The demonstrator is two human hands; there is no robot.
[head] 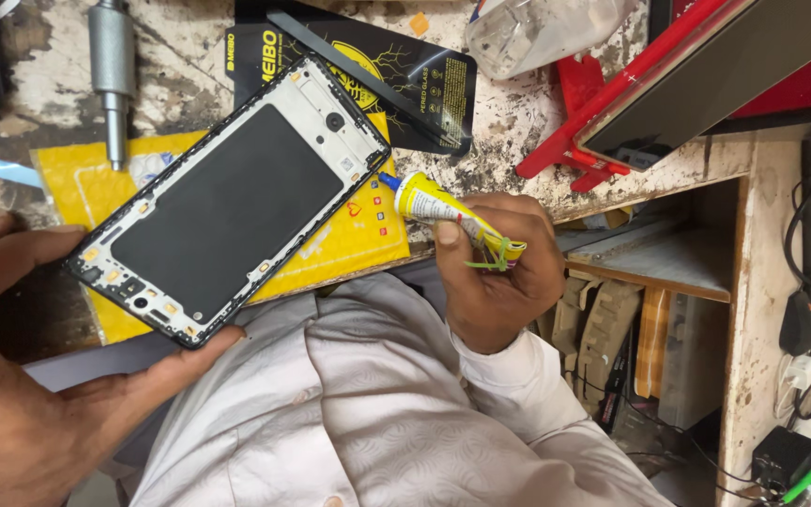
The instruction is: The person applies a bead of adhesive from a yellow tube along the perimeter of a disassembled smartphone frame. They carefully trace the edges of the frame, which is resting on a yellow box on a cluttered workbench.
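I see the left hand (11, 376) gripping a black phone frame (227, 199) by its lower edge, tilted above a yellow padded envelope (349, 239) | right hand (499, 268) closed around a yellow glue tube (448, 211) (blue nozzle touching the frame's right edge) | worn workbench (509, 122) holds a grey metal tool (113, 66).

phone frame (227, 202) in left hand (21, 376), above padded envelope (77, 178) on workbench (190, 56); glue tube (443, 211) in right hand (499, 272), nozzle at frame's right edge.
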